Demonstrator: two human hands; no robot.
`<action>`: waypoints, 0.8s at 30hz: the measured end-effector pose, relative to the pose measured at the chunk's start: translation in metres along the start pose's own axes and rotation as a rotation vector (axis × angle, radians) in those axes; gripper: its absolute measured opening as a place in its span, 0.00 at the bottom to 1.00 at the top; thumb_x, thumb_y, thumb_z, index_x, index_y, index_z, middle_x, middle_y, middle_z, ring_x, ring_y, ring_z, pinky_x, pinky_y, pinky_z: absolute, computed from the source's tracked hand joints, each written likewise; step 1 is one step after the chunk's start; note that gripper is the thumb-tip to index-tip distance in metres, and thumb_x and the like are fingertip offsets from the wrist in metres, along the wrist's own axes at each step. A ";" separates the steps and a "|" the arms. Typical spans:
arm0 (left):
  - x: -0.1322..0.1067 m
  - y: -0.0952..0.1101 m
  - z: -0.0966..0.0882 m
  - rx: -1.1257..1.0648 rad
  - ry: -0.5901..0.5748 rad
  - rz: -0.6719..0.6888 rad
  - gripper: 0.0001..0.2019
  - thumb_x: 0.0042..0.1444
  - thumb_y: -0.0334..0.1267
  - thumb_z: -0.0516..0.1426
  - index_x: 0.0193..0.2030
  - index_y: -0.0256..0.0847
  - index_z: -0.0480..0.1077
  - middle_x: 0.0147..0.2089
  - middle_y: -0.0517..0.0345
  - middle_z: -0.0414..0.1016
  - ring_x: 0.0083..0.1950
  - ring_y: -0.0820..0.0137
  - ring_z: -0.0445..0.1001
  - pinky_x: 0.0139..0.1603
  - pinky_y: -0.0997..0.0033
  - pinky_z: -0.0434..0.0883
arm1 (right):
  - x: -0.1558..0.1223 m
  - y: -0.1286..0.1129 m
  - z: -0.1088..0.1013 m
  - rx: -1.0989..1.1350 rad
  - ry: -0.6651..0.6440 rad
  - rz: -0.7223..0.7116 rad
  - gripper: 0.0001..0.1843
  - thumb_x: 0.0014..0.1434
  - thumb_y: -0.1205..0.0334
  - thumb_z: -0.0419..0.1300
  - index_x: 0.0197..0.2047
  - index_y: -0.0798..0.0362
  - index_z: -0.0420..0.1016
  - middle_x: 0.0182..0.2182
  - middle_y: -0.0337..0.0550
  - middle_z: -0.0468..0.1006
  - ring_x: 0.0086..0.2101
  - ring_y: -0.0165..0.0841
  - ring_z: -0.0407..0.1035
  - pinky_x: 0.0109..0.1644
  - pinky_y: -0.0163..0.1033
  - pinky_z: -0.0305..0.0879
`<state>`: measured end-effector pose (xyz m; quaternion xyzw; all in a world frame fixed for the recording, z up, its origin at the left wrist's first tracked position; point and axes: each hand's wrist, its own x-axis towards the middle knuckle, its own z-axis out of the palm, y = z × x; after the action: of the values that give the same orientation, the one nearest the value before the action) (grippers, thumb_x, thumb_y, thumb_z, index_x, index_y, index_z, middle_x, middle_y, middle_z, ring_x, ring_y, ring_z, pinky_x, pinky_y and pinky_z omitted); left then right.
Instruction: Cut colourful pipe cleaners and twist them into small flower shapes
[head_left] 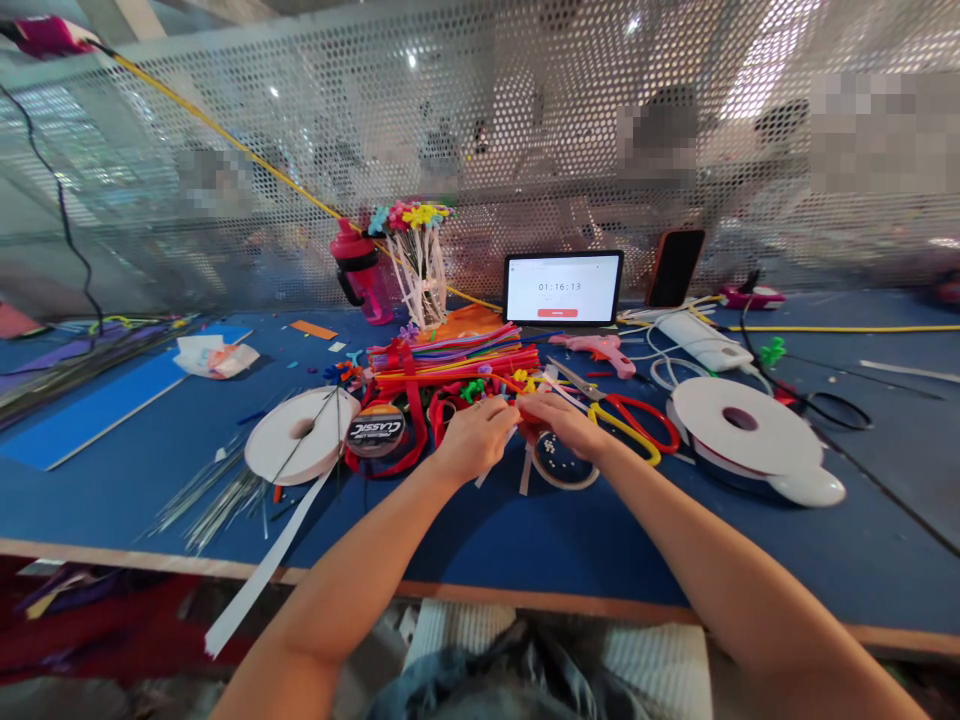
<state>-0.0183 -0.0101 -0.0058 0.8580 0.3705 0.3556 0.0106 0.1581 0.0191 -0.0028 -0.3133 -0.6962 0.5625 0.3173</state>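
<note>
My left hand (pixel 474 437) and my right hand (pixel 561 423) meet at the middle of the blue table (pixel 525 540), fingers curled and pinched together over something small that I cannot make out. Just beyond the fingertips lies a pile of coloured straws (pixel 450 362) with small bright pieces (pixel 472 388) on it. A small clear dish of beads (pixel 559 462) sits under my right wrist. Red and yellow scissors (pixel 626 415) lie right of my right hand.
Two white tape reels (pixel 300 435) (pixel 742 425), a black spool (pixel 375 432), thin wires (pixel 210 500), a pink glue gun (pixel 600 350), a tablet showing a timer (pixel 562 288), a phone (pixel 675 266), a pink bottle (pixel 360 272) and a vase of straw flowers (pixel 420 260) stand before a perforated screen (pixel 525 120).
</note>
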 end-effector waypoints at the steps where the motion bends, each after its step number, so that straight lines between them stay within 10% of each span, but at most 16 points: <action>1: -0.001 0.000 0.000 0.058 -0.004 0.027 0.10 0.60 0.34 0.47 0.37 0.40 0.69 0.37 0.52 0.72 0.40 0.69 0.71 0.41 0.71 0.66 | 0.000 -0.001 0.000 0.022 -0.016 -0.020 0.21 0.61 0.47 0.47 0.26 0.54 0.62 0.20 0.36 0.63 0.21 0.27 0.59 0.26 0.34 0.55; 4: 0.001 -0.001 -0.002 -0.045 -0.011 -0.067 0.10 0.60 0.37 0.48 0.33 0.39 0.68 0.34 0.53 0.71 0.36 0.70 0.71 0.38 0.71 0.66 | -0.001 -0.006 0.000 -0.120 0.018 -0.176 0.16 0.61 0.52 0.50 0.28 0.54 0.63 0.21 0.35 0.62 0.23 0.26 0.57 0.27 0.33 0.54; 10: 0.010 -0.005 0.002 -1.197 -0.249 -0.697 0.14 0.53 0.47 0.54 0.28 0.37 0.63 0.20 0.62 0.64 0.14 0.80 0.55 0.15 0.78 0.54 | -0.004 -0.006 -0.003 -0.800 0.223 -0.600 0.10 0.63 0.64 0.47 0.33 0.52 0.67 0.29 0.43 0.71 0.33 0.32 0.63 0.40 0.39 0.59; 13: 0.011 -0.006 0.004 -1.455 -0.324 -0.793 0.13 0.48 0.46 0.58 0.28 0.36 0.63 0.18 0.63 0.62 0.13 0.82 0.50 0.14 0.78 0.49 | -0.009 -0.005 -0.006 -1.046 0.203 -0.680 0.12 0.63 0.66 0.46 0.37 0.50 0.70 0.35 0.46 0.74 0.36 0.34 0.64 0.42 0.40 0.58; 21: 0.004 0.003 -0.006 -0.315 -0.010 -0.264 0.08 0.56 0.38 0.51 0.30 0.39 0.68 0.32 0.54 0.70 0.33 0.71 0.68 0.36 0.72 0.63 | -0.001 -0.006 -0.006 -0.344 0.054 -0.203 0.20 0.64 0.50 0.44 0.28 0.54 0.64 0.21 0.37 0.66 0.23 0.28 0.61 0.28 0.34 0.58; 24: 0.004 0.005 -0.006 -0.288 -0.025 -0.246 0.09 0.57 0.39 0.51 0.29 0.39 0.68 0.31 0.54 0.70 0.33 0.71 0.68 0.36 0.71 0.63 | 0.000 -0.007 -0.003 -0.271 0.082 -0.245 0.15 0.63 0.52 0.48 0.31 0.54 0.64 0.22 0.37 0.66 0.24 0.27 0.61 0.28 0.34 0.59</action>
<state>-0.0173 -0.0124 0.0025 0.8003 0.4176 0.3902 0.1814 0.1594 0.0199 0.0041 -0.2887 -0.7851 0.4074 0.3665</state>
